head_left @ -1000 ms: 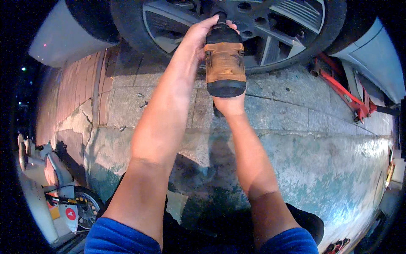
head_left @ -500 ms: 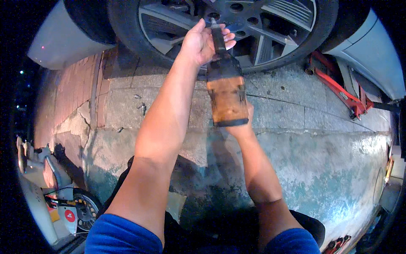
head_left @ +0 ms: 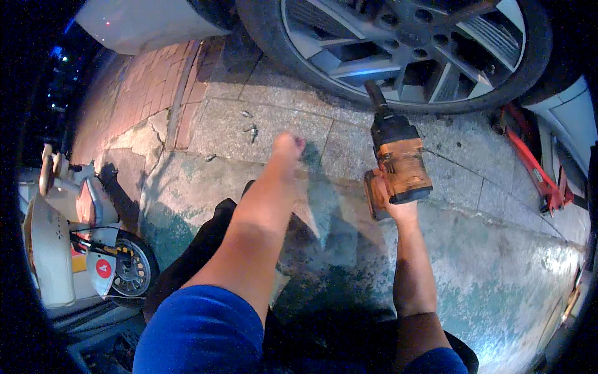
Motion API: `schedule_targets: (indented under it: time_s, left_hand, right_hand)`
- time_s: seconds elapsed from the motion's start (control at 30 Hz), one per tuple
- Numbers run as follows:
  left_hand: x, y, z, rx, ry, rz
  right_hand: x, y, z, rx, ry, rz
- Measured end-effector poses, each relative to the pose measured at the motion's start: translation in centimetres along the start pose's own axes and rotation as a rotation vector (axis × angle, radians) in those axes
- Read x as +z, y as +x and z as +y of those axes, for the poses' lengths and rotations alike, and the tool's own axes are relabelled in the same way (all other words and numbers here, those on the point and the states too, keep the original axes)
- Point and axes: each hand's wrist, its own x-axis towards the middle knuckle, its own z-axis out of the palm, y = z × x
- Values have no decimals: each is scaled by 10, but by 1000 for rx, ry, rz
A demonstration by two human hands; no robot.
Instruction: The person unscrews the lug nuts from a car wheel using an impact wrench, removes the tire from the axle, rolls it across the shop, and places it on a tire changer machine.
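The left arm reaches forward and slightly inward, its hand [head_left: 288, 148] above the pavement [head_left: 305, 128], short of the wheel [head_left: 409, 38] and near some small metal pieces [head_left: 251, 132]. Its fingers look curled (the hand is blurred, so I cannot tell how tightly, or whether it holds anything). The right forearm runs forward, leaning slightly left; the right hand [head_left: 398, 202] is wrapped around the handle of the driver [head_left: 402, 159], which points toward the wheel's lower edge.
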Motion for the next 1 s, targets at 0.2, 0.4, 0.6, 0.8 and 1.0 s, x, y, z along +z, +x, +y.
schedule_targets:
  time_s: [0.2, 0.4, 0.6, 0.8, 1.0]
  left_hand:
    - [8, -27, 8, 161, 73, 76]
    - [94, -192, -3, -207, 64, -919]
    - [91, -206, 16, -41, 120, -578]
    - [72, -199, 72, 241, -79, -336]
    - [14, -145, 206, 594, -280, -226]
  right_hand:
    - [6, 11, -6, 2, 41, -136]
    - [25, 26, -7, 28, 45, -172]
    - [62, 33, -4, -22, 122, -265]
    - [67, 88, -21, -157, 88, -248]
    - [53, 99, -14, 254, 356, -166]
